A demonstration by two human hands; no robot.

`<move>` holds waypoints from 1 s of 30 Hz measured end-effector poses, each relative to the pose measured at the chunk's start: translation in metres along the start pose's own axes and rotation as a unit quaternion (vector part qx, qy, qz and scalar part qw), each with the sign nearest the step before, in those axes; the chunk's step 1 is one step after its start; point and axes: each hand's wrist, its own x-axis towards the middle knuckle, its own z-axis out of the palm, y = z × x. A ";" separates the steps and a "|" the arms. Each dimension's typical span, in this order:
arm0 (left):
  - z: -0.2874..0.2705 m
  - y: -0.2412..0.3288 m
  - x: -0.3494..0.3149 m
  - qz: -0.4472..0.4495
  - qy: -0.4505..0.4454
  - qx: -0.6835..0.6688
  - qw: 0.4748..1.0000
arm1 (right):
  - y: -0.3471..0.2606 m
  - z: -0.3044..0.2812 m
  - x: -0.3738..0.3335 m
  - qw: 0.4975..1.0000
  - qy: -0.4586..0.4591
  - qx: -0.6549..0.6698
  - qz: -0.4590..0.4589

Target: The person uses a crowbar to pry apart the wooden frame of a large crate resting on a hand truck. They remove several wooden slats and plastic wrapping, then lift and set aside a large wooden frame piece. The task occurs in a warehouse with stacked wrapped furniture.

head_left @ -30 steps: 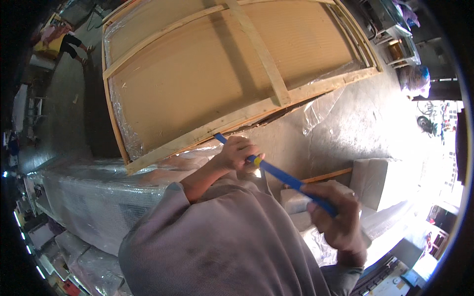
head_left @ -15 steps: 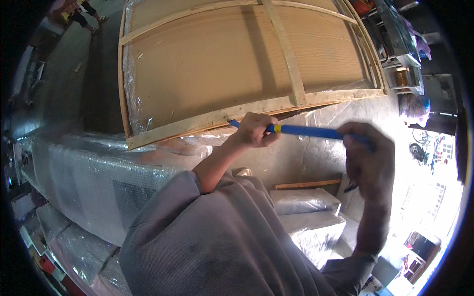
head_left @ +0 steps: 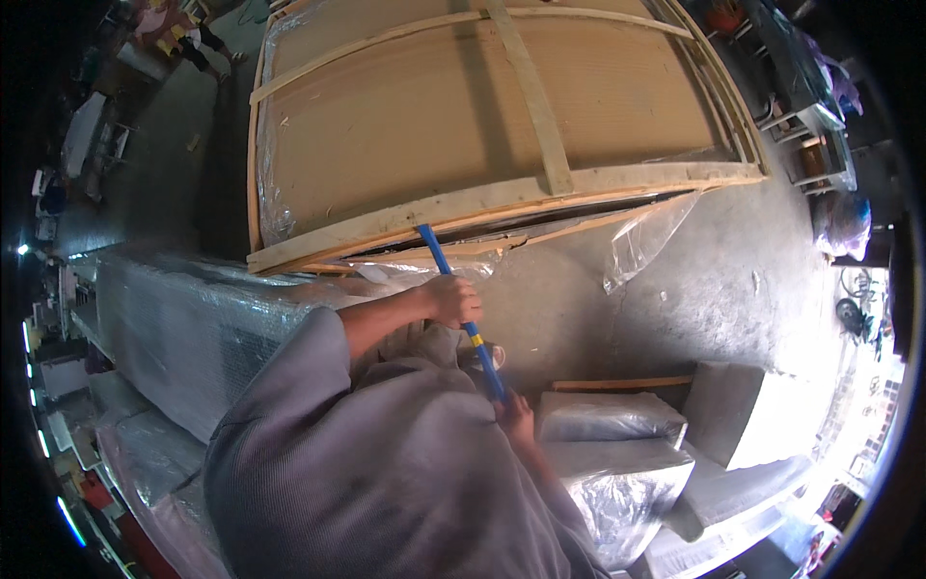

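A blue pry bar point(head_left: 489, 368) with a yellow band slants from the crate down toward my body. Its flat upper end touches the near wooden rail point(head_left: 502, 199) of a large crate point(head_left: 386, 125). My left hand point(head_left: 451, 300) is wrapped round the bar's middle, above the band. Lower down, close to my shirt, my right hand point(head_left: 514, 417) is closed round the other end, partly hidden. Below the rail a dark gap shows, with torn brown board point(head_left: 559, 227) and loose clear plastic film point(head_left: 646, 241) hanging along it.
To the left stands a long bubble-wrapped item point(head_left: 193, 318). Plastic-wrapped blocks point(head_left: 612, 473) and a wooden strip point(head_left: 622, 383) lie at the right on the concrete floor point(head_left: 714, 270). Another person point(head_left: 188, 39) is far off at the upper left.
The pry bar has swung from nearly level to a steep slant. My right hand has come down and in from the right, and my left hand has moved lower and slightly left.
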 end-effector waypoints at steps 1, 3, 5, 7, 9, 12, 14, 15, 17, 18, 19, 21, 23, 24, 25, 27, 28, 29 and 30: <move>0.010 0.001 -0.005 -0.016 -0.036 0.009 0.999 | 0.010 0.022 0.006 0.997 -0.042 -0.013 0.063; 0.026 -0.005 -0.012 -0.053 -0.100 0.034 0.993 | 0.029 0.053 0.026 0.989 -0.096 0.068 0.089; 0.040 -0.013 -0.013 -0.070 -0.159 0.078 0.982 | 0.040 0.085 0.063 0.973 -0.067 0.175 0.137; 0.045 -0.014 -0.015 -0.086 -0.193 0.091 0.973 | 0.046 0.092 0.083 0.998 -0.062 -0.026 -0.022; 0.041 -0.012 -0.013 -0.099 -0.199 0.074 0.972 | 0.041 0.083 0.086 0.958 -0.134 0.200 0.155; 0.015 0.002 0.001 -0.097 -0.189 0.048 0.976 | 0.014 0.037 0.063 0.969 -0.121 0.145 0.161; -0.017 0.017 0.010 -0.114 -0.168 0.005 0.979 | -0.019 -0.003 0.041 0.987 -0.060 0.076 0.125; -0.033 0.024 0.019 -0.110 -0.164 -0.016 0.980 | -0.036 -0.024 0.036 0.990 -0.053 0.071 0.114; -0.072 0.031 0.023 -0.116 0.022 -0.118 0.986 | -0.074 -0.069 0.025 0.992 -0.023 0.035 0.120; -0.088 0.028 0.024 -0.158 0.115 -0.087 0.977 | -0.092 -0.088 0.022 0.990 -0.024 0.011 0.138; -0.102 0.020 0.025 -0.198 0.207 -0.061 0.956 | -0.108 -0.104 0.018 0.988 -0.024 -0.017 0.151; -0.120 -0.008 0.031 -0.403 0.265 0.031 0.875 | -0.133 -0.132 0.004 0.981 -0.021 -0.074 0.177; -0.132 -0.047 0.032 -0.461 0.184 0.056 0.866 | -0.150 -0.148 -0.012 0.971 -0.017 -0.126 0.201; -0.131 -0.058 0.033 -0.458 0.140 0.044 0.877 | -0.156 -0.153 -0.025 0.973 0.005 -0.137 0.186; -0.130 -0.068 0.034 -0.466 0.079 0.022 0.881 | -0.160 -0.161 -0.038 0.974 0.025 -0.150 0.168; -0.123 -0.087 0.043 -0.474 0.016 -0.029 0.880 | -0.168 -0.171 -0.056 0.972 0.065 -0.157 0.163; -0.116 -0.092 0.046 -0.477 0.010 -0.065 0.876 | -0.172 -0.174 -0.066 0.969 0.080 -0.150 0.179; -0.109 -0.094 0.049 -0.480 0.003 -0.092 0.872 | -0.176 -0.175 -0.075 0.958 0.081 -0.155 0.227; -0.102 -0.097 0.052 -0.490 0.022 -0.109 0.864 | -0.180 -0.175 -0.082 0.946 0.072 -0.164 0.269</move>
